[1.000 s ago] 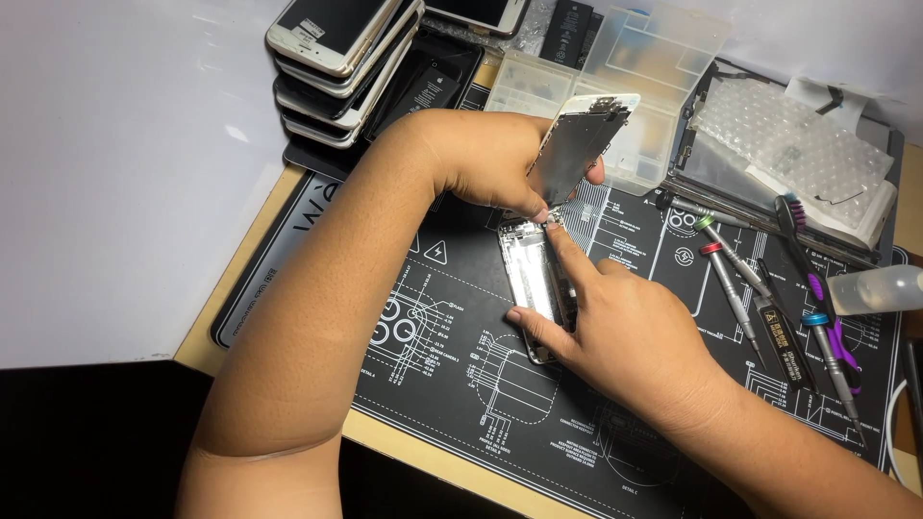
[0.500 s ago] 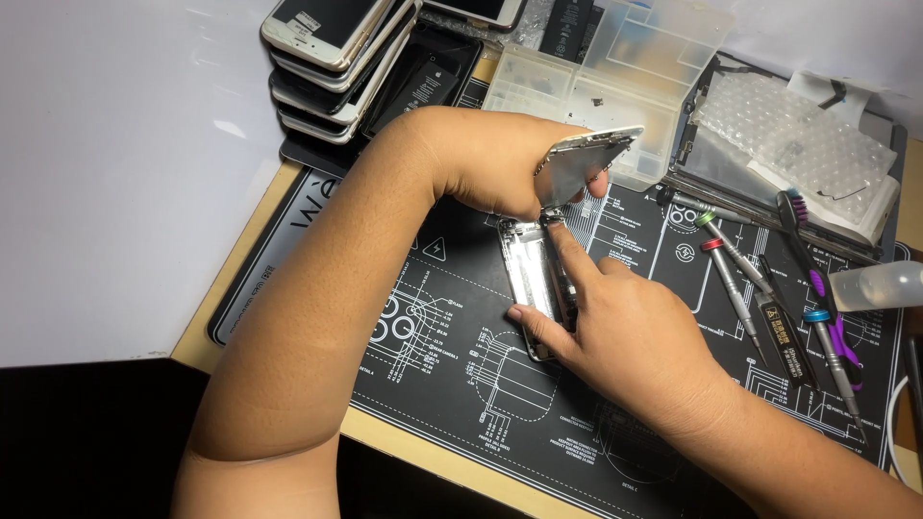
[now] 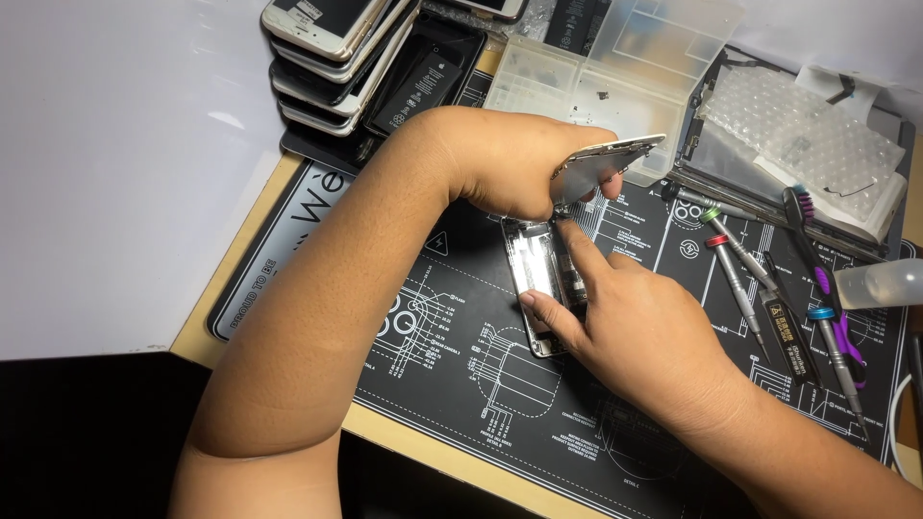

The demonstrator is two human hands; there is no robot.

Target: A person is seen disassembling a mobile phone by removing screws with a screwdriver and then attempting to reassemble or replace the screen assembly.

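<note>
Black rubber covers the bench here: a work mat (image 3: 461, 384) printed with white diagrams, and on it lies an opened phone body (image 3: 540, 279), its insides showing. The left hand (image 3: 510, 168) is clenched around a lifted screen panel (image 3: 608, 159), which tilts up from the top end of the phone body. The right hand (image 3: 635, 327) rests on the phone body, thumb pressed at its lower left edge and forefinger stretched up to the top end, just under the raised panel; whether it pinches anything small there I cannot tell. The left forearm crosses the mat and hides much of its left part.

Behind the hands sits a clear plastic parts box (image 3: 615, 48), lid open. At the top left is a stack of phones (image 3: 336, 48); at least four can be counted. To the right lie three screwdrivers (image 3: 735, 279) with green, red and blue collars, a purple-handled brush (image 3: 817, 259) and a flat black tool (image 3: 786, 336). Past them, a sheet of bubble wrap (image 3: 808, 144) lies on a dark tray, and a clear bottle (image 3: 880, 284) lies at the right edge.
</note>
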